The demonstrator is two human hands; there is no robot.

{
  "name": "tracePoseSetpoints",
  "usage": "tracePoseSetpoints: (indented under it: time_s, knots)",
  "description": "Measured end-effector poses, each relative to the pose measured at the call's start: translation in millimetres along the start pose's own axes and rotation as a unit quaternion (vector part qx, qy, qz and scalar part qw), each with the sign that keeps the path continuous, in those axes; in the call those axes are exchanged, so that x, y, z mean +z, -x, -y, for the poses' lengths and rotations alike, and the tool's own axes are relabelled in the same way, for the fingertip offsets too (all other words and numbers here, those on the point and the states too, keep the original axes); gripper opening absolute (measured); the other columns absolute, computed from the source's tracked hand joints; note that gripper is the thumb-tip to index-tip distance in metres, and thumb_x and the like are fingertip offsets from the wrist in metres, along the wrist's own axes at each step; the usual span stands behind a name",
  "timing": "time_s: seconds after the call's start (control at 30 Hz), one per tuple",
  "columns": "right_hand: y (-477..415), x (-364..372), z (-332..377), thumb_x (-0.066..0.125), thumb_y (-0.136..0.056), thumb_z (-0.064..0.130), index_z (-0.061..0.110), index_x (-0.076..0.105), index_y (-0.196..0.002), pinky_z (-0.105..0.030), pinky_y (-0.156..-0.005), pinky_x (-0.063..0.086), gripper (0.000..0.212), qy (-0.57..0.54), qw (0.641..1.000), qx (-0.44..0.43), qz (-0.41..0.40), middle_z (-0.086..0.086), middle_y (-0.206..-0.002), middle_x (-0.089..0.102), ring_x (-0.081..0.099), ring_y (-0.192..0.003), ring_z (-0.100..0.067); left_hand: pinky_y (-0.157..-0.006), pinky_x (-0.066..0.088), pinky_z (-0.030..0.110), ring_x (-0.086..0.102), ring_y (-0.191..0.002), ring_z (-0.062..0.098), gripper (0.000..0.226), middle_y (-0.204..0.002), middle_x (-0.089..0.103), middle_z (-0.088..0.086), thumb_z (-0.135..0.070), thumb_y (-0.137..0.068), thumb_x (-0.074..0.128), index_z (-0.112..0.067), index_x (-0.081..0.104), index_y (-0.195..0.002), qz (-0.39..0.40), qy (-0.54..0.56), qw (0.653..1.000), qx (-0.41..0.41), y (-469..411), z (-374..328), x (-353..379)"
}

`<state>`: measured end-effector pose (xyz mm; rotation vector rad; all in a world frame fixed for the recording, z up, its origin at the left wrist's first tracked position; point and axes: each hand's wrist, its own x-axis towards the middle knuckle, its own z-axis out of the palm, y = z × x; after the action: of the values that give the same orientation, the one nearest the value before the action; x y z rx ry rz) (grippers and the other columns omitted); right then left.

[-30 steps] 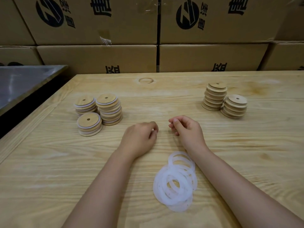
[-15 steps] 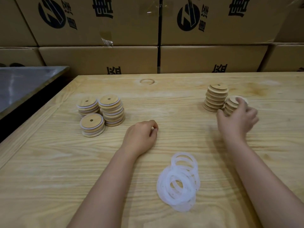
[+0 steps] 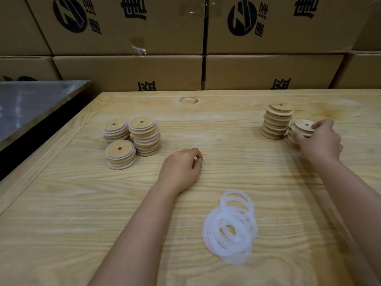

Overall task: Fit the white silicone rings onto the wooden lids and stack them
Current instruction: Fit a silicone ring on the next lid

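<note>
Head view: a pale pine bench (image 3: 61, 223) with bold wavy grain carries everything. Low in the centre lies a loose heap of white silicone rings (image 3: 208, 232), thin, flat, translucent hoops that overlap one another. At centre left stand three ringed stacks (image 3: 120, 150) of round wooden lids, each lid smooth, with a small centre hole and a white band at its edge. At upper right are two bare stacks (plain wood, edge to edge): a taller stack (image 3: 276, 122) and, touching it, a short stack (image 3: 289, 138). The right hand (image 3: 318, 141) curls fingers and thumb round the rim of the top lid (image 3: 303, 124) of the short stack. The left hand (image 3: 180, 170) rests on the bench at centre, loosely curled, with nothing seen in it. Brown cardboard boxes (image 3: 127, 73) with black print line the back, and a dull metal surface (image 3: 31, 104) fills the upper left. A second ago the right hand lay beside the left. Half a second ago it covered the short stack. The left hand has stayed put.
</note>
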<state>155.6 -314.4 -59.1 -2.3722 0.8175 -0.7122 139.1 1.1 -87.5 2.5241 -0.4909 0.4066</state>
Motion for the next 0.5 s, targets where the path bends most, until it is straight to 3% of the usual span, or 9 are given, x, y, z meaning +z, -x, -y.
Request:
tracePoseSetpoints:
  time_s: [0.17, 0.27, 0.33, 0.37, 0.43, 0.5]
  knots:
    - [8.1, -9.2, -1.5, 0.070, -0.080, 0.044, 0.011, 0.048, -0.109, -0.048, -0.097, 0.034, 0.050, -0.017, 0.999, -0.008, -0.047, -0.014, -0.116, 0.057, 0.047, -0.114, -0.036, -0.064, 0.033, 0.028, 0.056, -0.081, 0.019, 0.013, -0.061, 0.043, -0.016, -0.023, -0.090, 0.050, -0.022, 0.062, -0.094, 0.009, 0.003, 1.000, -0.007, 0.6, -0.5, -0.3]
    - [31.1, -14.6, 1.3, 0.069, -0.078, 0.047, 0.012, 0.048, -0.109, -0.046, -0.098, 0.035, 0.051, -0.108, 0.988, -0.031, -0.110, -0.011, -0.116, 0.056, 0.045, -0.115, -0.034, -0.065, 0.039, 0.030, 0.056, -0.078, 0.019, 0.013, -0.062, 0.048, -0.013, -0.025, -0.090, 0.050, -0.022, 0.062, -0.094, 0.016, -0.001, 1.000, -0.012, 0.5, -1.5, -2.6]
    - [53.7, -16.2, 12.8, 0.071, -0.077, 0.045, 0.019, 0.046, -0.105, -0.038, -0.094, 0.040, 0.046, -0.194, 0.974, -0.062, -0.096, -0.005, -0.114, 0.051, 0.045, -0.113, -0.028, -0.063, 0.043, 0.030, 0.055, -0.067, 0.017, 0.013, -0.063, 0.054, -0.009, -0.025, -0.093, 0.050, -0.021, 0.063, -0.092, 0.008, 0.082, 0.996, -0.043, -0.6, -4.5, -3.6]
    - [66.0, -15.7, 22.1, 0.074, -0.075, 0.043, 0.024, 0.045, -0.102, -0.030, -0.089, 0.039, 0.044, -0.230, 0.968, -0.078, -0.069, -0.002, -0.113, 0.049, 0.046, -0.109, -0.023, -0.056, 0.043, 0.028, 0.055, -0.058, 0.015, 0.015, -0.063, 0.057, -0.005, -0.023, -0.095, 0.049, -0.019, 0.063, -0.090, 0.004, 0.198, 0.977, -0.077, -1.6, -7.5, -5.2]
    - [91.1, -11.7, 43.4, 0.079, -0.073, 0.035, 0.025, 0.045, -0.097, -0.019, -0.083, 0.034, 0.043, -0.255, 0.957, -0.141, -0.005, -0.002, -0.110, 0.051, 0.047, -0.102, -0.016, -0.044, 0.044, 0.023, 0.056, -0.046, 0.014, 0.019, -0.065, 0.064, 0.004, -0.022, -0.100, 0.044, -0.014, 0.060, -0.093, 0.011, 0.456, 0.878, -0.145, -3.8, -14.9, -9.3]
    - [116.4, -4.5, 63.4, 0.082, -0.070, 0.028, 0.021, 0.048, -0.095, -0.021, -0.083, 0.033, 0.042, -0.245, 0.939, -0.234, 0.055, 0.001, -0.104, 0.054, 0.047, -0.100, -0.014, -0.046, 0.052, 0.025, 0.065, -0.054, 0.018, 0.027, -0.074, 0.070, 0.008, -0.032, -0.099, 0.042, -0.011, 0.059, -0.101, 0.054, 0.580, 0.792, -0.180, -5.8, -18.3, -13.9]
